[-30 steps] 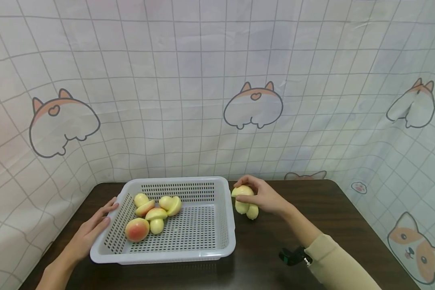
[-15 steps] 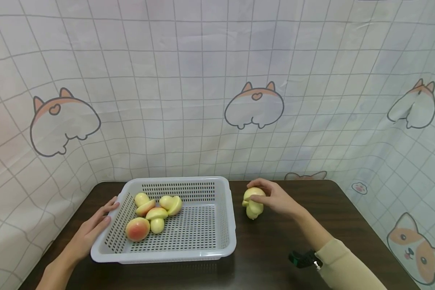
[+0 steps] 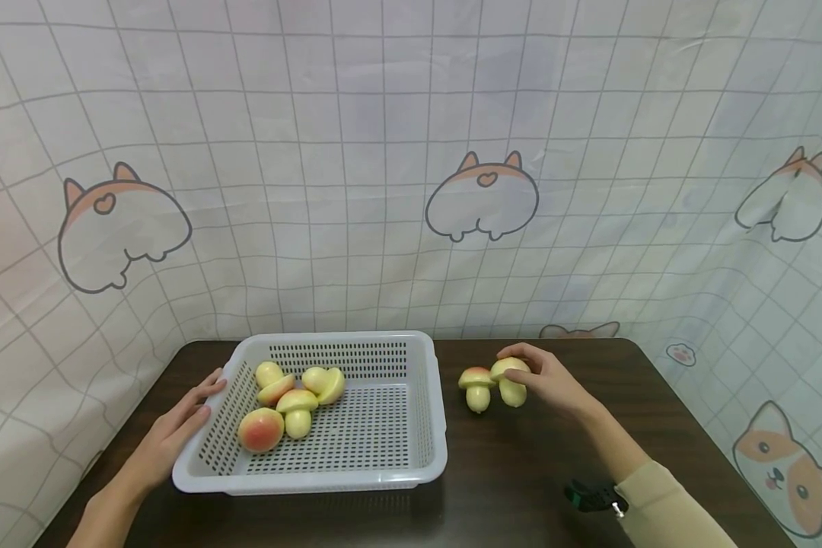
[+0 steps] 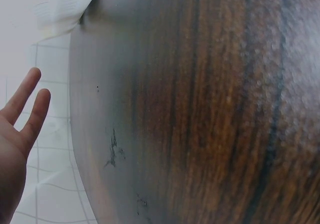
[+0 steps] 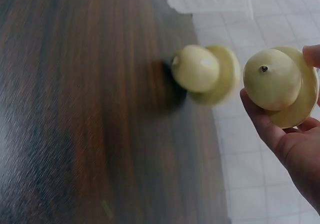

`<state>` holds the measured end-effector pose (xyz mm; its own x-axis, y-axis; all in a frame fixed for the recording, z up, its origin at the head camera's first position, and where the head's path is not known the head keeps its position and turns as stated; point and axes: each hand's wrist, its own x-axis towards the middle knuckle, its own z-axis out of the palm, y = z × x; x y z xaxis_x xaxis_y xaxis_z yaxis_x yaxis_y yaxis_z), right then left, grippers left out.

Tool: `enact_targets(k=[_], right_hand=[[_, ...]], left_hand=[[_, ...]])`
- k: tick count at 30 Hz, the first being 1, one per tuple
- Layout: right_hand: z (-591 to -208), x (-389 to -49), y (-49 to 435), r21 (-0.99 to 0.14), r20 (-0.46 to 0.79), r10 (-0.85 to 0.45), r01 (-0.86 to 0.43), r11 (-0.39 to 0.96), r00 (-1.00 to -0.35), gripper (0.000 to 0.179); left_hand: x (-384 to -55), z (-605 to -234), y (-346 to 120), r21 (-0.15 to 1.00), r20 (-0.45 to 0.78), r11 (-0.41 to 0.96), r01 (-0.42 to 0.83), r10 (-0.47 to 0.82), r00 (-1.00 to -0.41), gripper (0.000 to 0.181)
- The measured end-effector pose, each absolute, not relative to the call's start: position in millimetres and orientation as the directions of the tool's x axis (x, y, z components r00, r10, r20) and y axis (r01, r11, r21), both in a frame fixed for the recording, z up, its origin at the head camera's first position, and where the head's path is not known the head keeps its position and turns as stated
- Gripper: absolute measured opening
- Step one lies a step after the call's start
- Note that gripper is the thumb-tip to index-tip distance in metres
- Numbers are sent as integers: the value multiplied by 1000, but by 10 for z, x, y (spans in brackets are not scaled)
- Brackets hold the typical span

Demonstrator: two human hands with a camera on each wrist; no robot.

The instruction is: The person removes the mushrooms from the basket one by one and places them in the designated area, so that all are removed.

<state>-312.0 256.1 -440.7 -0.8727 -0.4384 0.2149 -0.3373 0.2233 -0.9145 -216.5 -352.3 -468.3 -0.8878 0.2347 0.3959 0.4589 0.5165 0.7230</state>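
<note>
Basket of pale-grey perforated plastic has the left hand, fingers extended, at its left rim; to its right, the right hand pinches a pale-yellow mushroom-shaped piece, beyond a red-capped, yellow-stemmed mushroom-shaped piece.

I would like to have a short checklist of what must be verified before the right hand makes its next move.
1. Piece secured: ok, the right hand holds one mushroom-shaped piece.
2. Left hand in place: ok, at the left side of the basket.
3. Free room in the basket: ok, the right part of its floor is bare.
4. Table right of basket free of other pieces: not ok, a second mushroom-shaped piece is there.
5. Held piece lifted off table: cannot tell.
</note>
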Motion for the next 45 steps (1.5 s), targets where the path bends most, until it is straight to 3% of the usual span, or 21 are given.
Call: enact_targets(k=[10, 20, 45], right_hand=[[-4637, -3162, 2741, -930, 151, -339, -250, 270, -928, 36], [-4830, -3211, 2772, -908, 166, -283, -258, 330, -945, 41], [-4854, -3203, 2745, -839, 205, -280, -316, 443, -938, 49]], left_hand=[[-2172, -4677, -3534, 726, 401, 503, 469, 243, -883, 43], [-2157, -4679, -3543, 736, 391, 499, 458, 239, -889, 44], [-2159, -4664, -3524, 729, 399, 502, 465, 241, -885, 43]])
